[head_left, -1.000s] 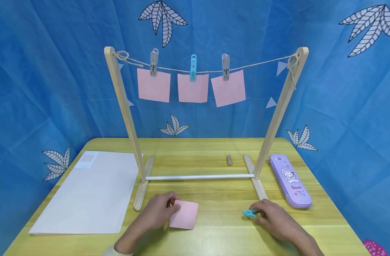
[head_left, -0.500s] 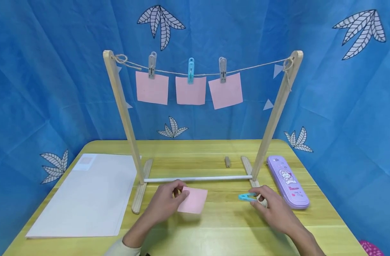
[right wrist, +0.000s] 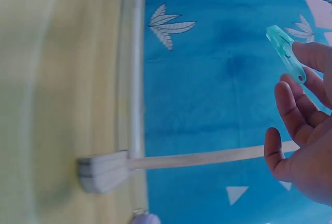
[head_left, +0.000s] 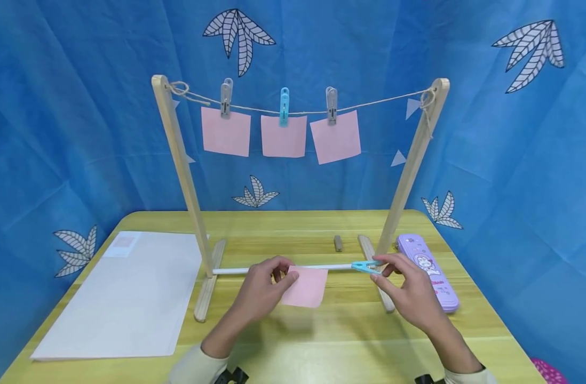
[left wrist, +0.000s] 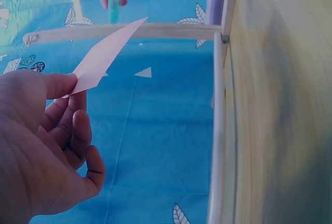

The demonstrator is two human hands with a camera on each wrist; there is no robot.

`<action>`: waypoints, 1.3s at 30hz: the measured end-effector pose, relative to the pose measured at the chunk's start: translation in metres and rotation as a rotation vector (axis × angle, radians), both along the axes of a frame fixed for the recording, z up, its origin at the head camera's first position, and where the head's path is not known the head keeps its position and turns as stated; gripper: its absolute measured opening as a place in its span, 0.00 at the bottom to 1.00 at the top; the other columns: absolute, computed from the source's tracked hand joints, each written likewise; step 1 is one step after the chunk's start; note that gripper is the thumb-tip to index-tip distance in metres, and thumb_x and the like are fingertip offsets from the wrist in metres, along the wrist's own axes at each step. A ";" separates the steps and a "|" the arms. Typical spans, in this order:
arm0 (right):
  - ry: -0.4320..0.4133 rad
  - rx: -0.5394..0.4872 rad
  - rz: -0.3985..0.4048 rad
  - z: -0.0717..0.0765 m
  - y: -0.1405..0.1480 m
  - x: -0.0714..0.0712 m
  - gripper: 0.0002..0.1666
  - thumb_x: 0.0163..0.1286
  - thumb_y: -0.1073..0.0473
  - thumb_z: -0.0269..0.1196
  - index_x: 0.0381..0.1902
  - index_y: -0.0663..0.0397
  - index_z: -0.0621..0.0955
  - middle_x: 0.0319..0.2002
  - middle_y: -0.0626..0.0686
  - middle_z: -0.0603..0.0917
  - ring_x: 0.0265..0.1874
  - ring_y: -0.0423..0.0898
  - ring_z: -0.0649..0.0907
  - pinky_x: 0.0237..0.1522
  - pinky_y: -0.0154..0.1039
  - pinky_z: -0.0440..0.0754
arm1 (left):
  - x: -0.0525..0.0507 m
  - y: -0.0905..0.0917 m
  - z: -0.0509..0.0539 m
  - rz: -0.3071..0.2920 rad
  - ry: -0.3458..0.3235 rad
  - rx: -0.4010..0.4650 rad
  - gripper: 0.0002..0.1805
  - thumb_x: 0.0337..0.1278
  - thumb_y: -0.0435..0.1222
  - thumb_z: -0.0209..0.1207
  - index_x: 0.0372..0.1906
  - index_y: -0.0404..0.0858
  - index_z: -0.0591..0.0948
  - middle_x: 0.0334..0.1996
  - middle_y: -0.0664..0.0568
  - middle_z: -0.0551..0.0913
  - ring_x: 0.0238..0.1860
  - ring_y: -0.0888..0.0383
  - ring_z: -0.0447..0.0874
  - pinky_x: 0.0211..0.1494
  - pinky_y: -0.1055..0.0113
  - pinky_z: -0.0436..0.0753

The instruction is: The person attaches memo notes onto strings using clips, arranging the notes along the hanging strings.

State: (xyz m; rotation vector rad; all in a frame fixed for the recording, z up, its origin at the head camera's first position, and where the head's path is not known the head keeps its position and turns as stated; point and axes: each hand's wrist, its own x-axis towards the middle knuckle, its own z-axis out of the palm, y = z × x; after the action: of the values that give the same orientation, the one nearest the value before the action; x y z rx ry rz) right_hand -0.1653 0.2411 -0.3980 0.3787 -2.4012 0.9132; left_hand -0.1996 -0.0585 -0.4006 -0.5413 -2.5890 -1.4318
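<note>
My left hand (head_left: 264, 288) pinches a square pink paper (head_left: 306, 287) by its left corner, thumb in front, and holds it above the table. In the left wrist view the paper (left wrist: 104, 60) is seen slanting up from the thumb and fingertips. To the right, my right hand (head_left: 408, 290) pinches a light blue clothespin (head_left: 365, 266) between thumb and fingers, its tip pointing left toward the paper. The right wrist view shows the clothespin (right wrist: 285, 53) apart from everything but the hand. A twine line (head_left: 379, 103) above bears three pink papers, each under a clothespin.
A wooden frame, with a left post (head_left: 182, 170), a right post (head_left: 413, 165) and a low white rod (head_left: 230, 271), stands on the table (head_left: 274, 229). White sheets (head_left: 120, 298) lie left, a purple pencil case (head_left: 429, 269) right. A small grey-brown piece (head_left: 338, 244) lies behind the rod.
Both hands have risen from the table and moved forward. The left carries the pink paper up and rightward; the right lifts the blue clothespin, which now appears in front of the rod.
</note>
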 end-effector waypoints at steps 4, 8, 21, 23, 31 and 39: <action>0.029 -0.001 0.009 0.017 -0.001 -0.005 0.21 0.57 0.67 0.70 0.50 0.53 0.82 0.36 0.42 0.81 0.34 0.32 0.78 0.34 0.29 0.71 | -0.002 0.008 0.006 0.005 0.026 0.007 0.04 0.59 0.41 0.63 0.38 0.47 0.84 0.28 0.61 0.80 0.29 0.62 0.74 0.32 0.72 0.74; 0.049 -0.046 0.028 0.036 -0.001 -0.009 0.21 0.59 0.68 0.68 0.52 0.54 0.81 0.38 0.44 0.80 0.35 0.33 0.76 0.41 0.25 0.71 | -0.007 0.014 0.011 0.007 0.062 0.020 0.04 0.60 0.42 0.63 0.37 0.47 0.83 0.28 0.61 0.80 0.29 0.62 0.73 0.32 0.72 0.73; 0.187 -0.110 0.003 0.108 0.002 -0.038 0.22 0.64 0.68 0.64 0.56 0.56 0.79 0.38 0.50 0.77 0.37 0.31 0.73 0.46 0.28 0.70 | -0.022 0.033 0.039 0.026 0.204 0.081 0.07 0.58 0.44 0.65 0.34 0.44 0.84 0.28 0.57 0.82 0.29 0.63 0.74 0.35 0.72 0.76; 0.215 -0.104 0.005 0.121 0.003 -0.044 0.22 0.64 0.67 0.64 0.56 0.57 0.79 0.39 0.52 0.78 0.37 0.32 0.73 0.45 0.29 0.70 | -0.024 0.035 0.044 0.021 0.219 0.094 0.07 0.58 0.43 0.65 0.33 0.44 0.84 0.27 0.57 0.82 0.29 0.62 0.73 0.35 0.71 0.76; 0.335 -0.027 0.010 0.167 0.009 -0.059 0.24 0.63 0.69 0.64 0.59 0.60 0.78 0.39 0.63 0.78 0.36 0.30 0.71 0.42 0.31 0.67 | -0.033 0.047 0.067 0.013 0.273 0.142 0.09 0.61 0.43 0.63 0.35 0.42 0.84 0.27 0.55 0.81 0.30 0.61 0.73 0.36 0.70 0.74; 0.333 -0.074 -0.007 0.203 0.005 -0.067 0.24 0.64 0.64 0.66 0.59 0.53 0.79 0.39 0.44 0.76 0.36 0.31 0.73 0.42 0.28 0.69 | -0.045 0.064 0.084 -0.005 0.331 0.237 0.11 0.63 0.42 0.60 0.39 0.38 0.84 0.28 0.52 0.79 0.30 0.58 0.71 0.32 0.70 0.71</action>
State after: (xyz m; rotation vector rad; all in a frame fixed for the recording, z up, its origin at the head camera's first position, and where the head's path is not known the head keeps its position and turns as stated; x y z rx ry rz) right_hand -0.2322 0.2460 -0.1947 0.4555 -2.0589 0.8579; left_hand -0.2445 0.0057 -0.3161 -0.6843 -2.1325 -1.4806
